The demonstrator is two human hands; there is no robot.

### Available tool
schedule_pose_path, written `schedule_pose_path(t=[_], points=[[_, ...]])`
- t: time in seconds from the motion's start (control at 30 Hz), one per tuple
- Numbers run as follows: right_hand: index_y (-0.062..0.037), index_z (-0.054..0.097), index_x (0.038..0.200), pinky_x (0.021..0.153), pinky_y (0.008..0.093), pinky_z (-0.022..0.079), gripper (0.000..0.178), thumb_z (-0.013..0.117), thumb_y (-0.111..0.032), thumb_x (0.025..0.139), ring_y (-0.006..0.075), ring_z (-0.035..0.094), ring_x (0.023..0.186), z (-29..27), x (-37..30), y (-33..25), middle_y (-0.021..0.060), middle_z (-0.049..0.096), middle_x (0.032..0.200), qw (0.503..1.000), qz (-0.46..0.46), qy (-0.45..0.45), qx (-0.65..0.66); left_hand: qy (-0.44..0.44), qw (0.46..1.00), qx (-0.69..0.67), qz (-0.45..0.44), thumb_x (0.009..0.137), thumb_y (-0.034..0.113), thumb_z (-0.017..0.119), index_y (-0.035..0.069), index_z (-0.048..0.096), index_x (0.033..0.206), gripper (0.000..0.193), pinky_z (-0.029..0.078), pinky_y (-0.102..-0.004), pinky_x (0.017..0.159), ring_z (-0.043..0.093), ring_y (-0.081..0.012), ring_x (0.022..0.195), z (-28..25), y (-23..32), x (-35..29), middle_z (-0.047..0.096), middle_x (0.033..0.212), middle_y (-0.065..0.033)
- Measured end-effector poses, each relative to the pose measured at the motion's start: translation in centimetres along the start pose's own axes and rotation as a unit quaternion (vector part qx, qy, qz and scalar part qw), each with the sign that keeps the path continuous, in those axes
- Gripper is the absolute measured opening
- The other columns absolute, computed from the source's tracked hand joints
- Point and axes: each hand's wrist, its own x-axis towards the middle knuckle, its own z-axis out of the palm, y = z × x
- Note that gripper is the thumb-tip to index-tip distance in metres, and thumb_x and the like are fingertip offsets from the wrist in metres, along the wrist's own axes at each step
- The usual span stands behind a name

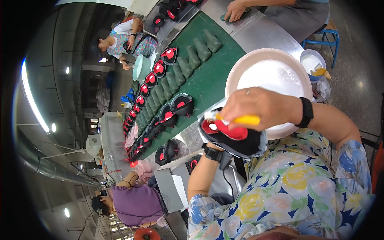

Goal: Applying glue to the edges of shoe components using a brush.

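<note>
My right hand [256,106] grips a brush by its yellow handle [249,119]. The brush's bristles, white with a wet-looking coat, rest against the red lining of a black shoe upper [240,145]. A white patch shows on the lining beside the bristles. From below, my left hand [212,146] holds that upper; its fingers are mostly hidden behind it. Just beyond my right hand stands a large pale pink basin [233,72] with white liquid in it.
A green conveyor belt [218,60] carries rows of dark green shoe lasts [202,50] and red-lined black uppers [182,105]. A small bucket [310,63] with a yellow-handled brush stands right of the basin. Co-workers sit along the belt; one's hand [236,10] rests on the far metal table.
</note>
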Motion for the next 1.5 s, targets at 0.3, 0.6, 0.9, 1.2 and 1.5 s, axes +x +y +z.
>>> schedule_pose_path(t=[0.3,0.6,0.9,1.2,1.5], points=[[-0.0021,0.057,0.095,0.075,0.0409,0.053,0.017,0.069,-0.011,0.086,0.0343,0.065,0.087,-0.9,-0.4,2.1,0.0143,0.063,0.089,0.982,0.095,-0.091,-0.133,0.058,0.971,-0.168,-0.158,0.102,0.027,0.049,0.007,0.040,0.146,0.048,0.043,-0.0382,0.111,0.052,-0.0238,0.129,1.9,-1.6,1.5,0.052,0.142,-0.0124],[0.0019,0.055,0.093,0.071,0.0431,0.050,0.022,0.066,-0.016,0.088,0.0390,0.065,0.079,-3.7,-0.4,1.6,0.0202,0.064,0.084,0.936,0.317,-0.105,-0.111,0.154,0.953,-0.261,-0.004,0.099,0.029,0.057,0.005,0.049,0.140,0.048,0.048,-0.0447,0.106,0.058,-0.0321,0.122,1.0,-0.3,-1.8,0.058,0.135,-0.0181],[-0.0031,0.056,0.096,0.073,0.0405,0.050,0.020,0.071,-0.012,0.085,0.0351,0.063,0.080,-2.1,-1.0,0.9,0.0135,0.063,0.085,0.986,0.094,-0.037,-0.136,0.148,0.975,0.149,0.078,0.098,0.023,0.059,0.004,0.049,0.137,0.045,0.051,-0.0427,0.102,0.060,-0.0300,0.119,1.3,1.8,-3.2,0.061,0.130,-0.0160],[-0.0058,0.062,0.098,0.071,0.0347,0.051,0.017,0.071,-0.017,0.089,0.0298,0.067,0.080,-2.6,-2.4,-1.2,0.0108,0.067,0.087,0.963,0.258,0.032,-0.075,0.156,0.829,0.524,0.113,0.097,0.018,0.060,0.002,0.050,0.135,0.043,0.053,-0.0406,0.098,0.062,-0.0278,0.115,-1.6,4.6,-0.6,0.064,0.125,-0.0139],[-0.0051,0.061,0.099,0.071,0.0339,0.052,0.020,0.075,-0.010,0.086,0.0283,0.068,0.079,-1.4,-3.4,0.8,0.0107,0.067,0.087,0.957,0.282,0.013,-0.069,0.385,0.882,0.220,0.161,0.090,0.008,0.067,0.005,0.046,0.137,0.051,0.053,-0.0369,0.093,0.065,-0.0239,0.106,-4.7,-2.6,-2.3,0.065,0.117,-0.0105]])
